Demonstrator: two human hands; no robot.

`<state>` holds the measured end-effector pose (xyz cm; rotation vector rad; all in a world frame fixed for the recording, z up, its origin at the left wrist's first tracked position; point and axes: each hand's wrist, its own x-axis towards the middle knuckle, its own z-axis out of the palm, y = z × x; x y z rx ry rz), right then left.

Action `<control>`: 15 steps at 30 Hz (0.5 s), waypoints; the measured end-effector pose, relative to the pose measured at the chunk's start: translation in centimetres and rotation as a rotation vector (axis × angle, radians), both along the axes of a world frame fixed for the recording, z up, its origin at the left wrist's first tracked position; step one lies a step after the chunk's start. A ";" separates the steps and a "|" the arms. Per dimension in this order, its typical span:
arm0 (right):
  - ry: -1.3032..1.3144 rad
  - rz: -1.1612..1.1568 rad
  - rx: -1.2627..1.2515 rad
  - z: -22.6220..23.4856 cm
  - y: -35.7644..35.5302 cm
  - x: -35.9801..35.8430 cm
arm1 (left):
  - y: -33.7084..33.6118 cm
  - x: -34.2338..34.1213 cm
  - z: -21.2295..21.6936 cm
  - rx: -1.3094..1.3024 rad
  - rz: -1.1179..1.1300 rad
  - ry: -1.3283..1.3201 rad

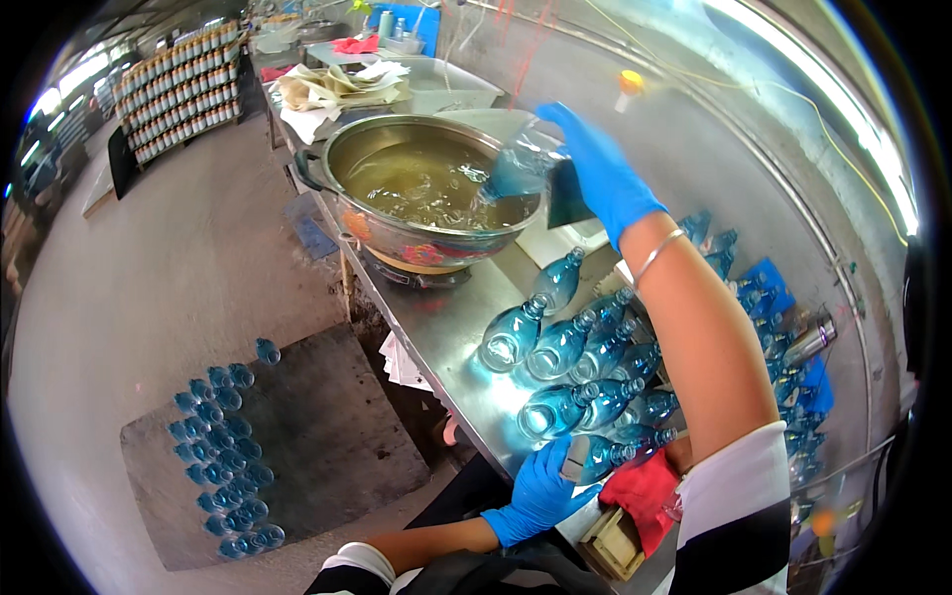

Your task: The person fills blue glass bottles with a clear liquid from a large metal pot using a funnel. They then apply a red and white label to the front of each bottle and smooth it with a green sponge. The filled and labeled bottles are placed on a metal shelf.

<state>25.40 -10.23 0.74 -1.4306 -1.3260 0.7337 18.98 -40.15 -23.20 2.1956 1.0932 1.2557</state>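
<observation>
Our right hand (600,164), in a blue glove, is in the upper middle of the frame with its fingers curled partway round the wide end of 1 tilted bottle (524,159). The bottle lies to the left of those fingers, its neck running down and left over the liquid (416,178) in the basin (451,244). We cannot tell whether the mouth dips below the surface.

Our left hand (540,496), also gloved, is at the lower middle. Its fingers and thumb stand partly apart at the base of 1 near bottle (605,454), which lies up and right of them, neck pointing right. The fingers touch it, but we cannot tell whether they grip it.

Between our 2 hands, more blue bottles (560,349) crowd the table (436,307), necks mostly leaning up and right. Below the near bottle we see a red cloth (640,499) and a box (613,545). At lower left, rows of bottles stand on a board (332,416) on the floor.
</observation>
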 end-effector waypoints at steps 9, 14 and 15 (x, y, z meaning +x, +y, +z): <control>-0.070 -0.133 -0.057 0.1 -1.7 -0.2 | 2.2 -5.8 2.9 -0.332 -0.309 -0.487; 0.009 -0.168 -0.090 -0.6 -1.7 0.6 | 11.0 -11.0 3.1 0.098 0.291 -0.315; 0.044 -0.142 -0.068 -0.8 -1.6 0.2 | 12.9 -12.2 2.6 0.100 0.436 -0.248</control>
